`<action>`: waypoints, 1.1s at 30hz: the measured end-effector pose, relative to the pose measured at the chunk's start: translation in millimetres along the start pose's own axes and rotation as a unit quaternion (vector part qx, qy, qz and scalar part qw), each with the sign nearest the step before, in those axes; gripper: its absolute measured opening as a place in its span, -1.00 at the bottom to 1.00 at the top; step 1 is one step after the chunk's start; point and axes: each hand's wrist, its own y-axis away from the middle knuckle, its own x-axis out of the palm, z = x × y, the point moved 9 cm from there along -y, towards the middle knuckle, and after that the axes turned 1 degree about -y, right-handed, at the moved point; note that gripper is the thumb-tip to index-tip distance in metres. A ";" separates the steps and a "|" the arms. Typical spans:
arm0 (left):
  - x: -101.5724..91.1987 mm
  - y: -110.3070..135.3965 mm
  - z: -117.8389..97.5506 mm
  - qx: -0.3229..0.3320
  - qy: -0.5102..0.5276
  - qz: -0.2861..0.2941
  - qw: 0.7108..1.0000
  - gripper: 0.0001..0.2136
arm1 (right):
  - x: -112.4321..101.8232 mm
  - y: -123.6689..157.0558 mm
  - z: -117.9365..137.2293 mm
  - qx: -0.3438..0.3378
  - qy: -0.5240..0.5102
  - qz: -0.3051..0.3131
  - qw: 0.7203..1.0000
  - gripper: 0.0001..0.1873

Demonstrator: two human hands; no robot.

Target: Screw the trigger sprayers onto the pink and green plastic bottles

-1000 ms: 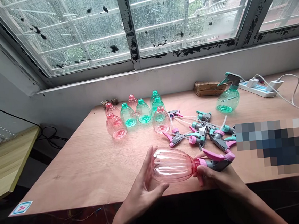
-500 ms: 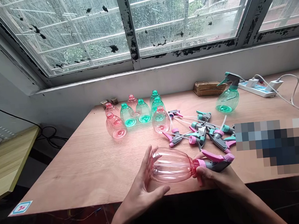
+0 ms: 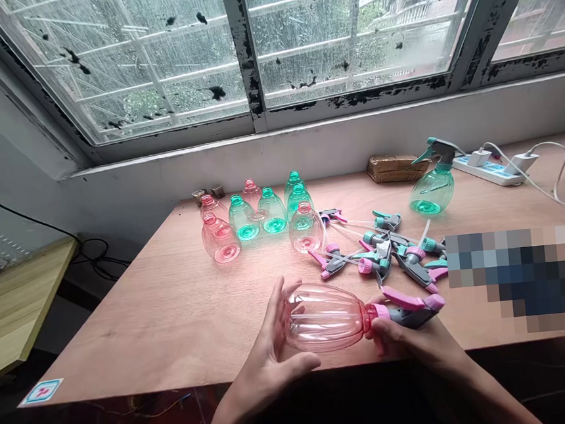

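Note:
A clear pink spray bottle (image 3: 324, 317) lies on its side in the air above the table's front edge, its base to the left. A grey and pink trigger sprayer (image 3: 413, 313) sits on its neck. My right hand (image 3: 405, 341) is closed round the neck and the pink collar. Around the base end, my left hand (image 3: 270, 355) is spread and cupped, its thumb stretched out below the bottle; whether its fingers touch the plastic, I cannot tell. Beyond the bottle lies a pile of loose trigger sprayers (image 3: 382, 249), grey with pink or teal parts.
Several pink bottles (image 3: 220, 237) and green bottles (image 3: 273, 216) without tops stand at the back left. A green spray bottle (image 3: 432, 192) with its sprayer stands at the back right, near a brown package (image 3: 397, 167) and a white power strip (image 3: 491, 168) with cables.
The view has shifted slightly. The bottle's base end has dipped a little; both hands keep nearly the same places.

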 end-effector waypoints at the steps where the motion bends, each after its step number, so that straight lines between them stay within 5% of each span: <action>1: -0.2 0.1 0.3 -0.009 0.007 -0.004 1.000 -0.09 | -0.1 0.2 -0.1 0.000 0.005 0.000 1.000 -0.64; 5: 0.7 0.7 -1.8 -0.012 -0.016 -0.007 1.000 -0.19 | 1.0 -0.6 3.9 -0.023 -0.002 0.011 1.000 -0.66; 13: 1.4 3.0 1.3 -0.011 -0.010 0.013 1.000 0.01 | 2.4 -1.4 3.7 -0.029 -0.018 0.021 0.999 -0.70; 18: 0.1 1.6 0.9 -0.013 -0.020 0.001 1.000 -0.17 | 2.9 -1.6 6.4 -0.035 -0.009 0.028 0.999 -0.67; 26: 2.3 1.4 -1.0 -0.009 0.001 0.003 1.000 -0.01 | 0.5 0.0 -2.0 -0.013 -0.038 0.015 0.999 -0.72; 33: 4.9 1.6 -6.0 0.011 -0.014 0.005 1.000 -0.14 | 1.3 0.1 -1.8 -0.015 -0.064 0.023 0.998 -0.73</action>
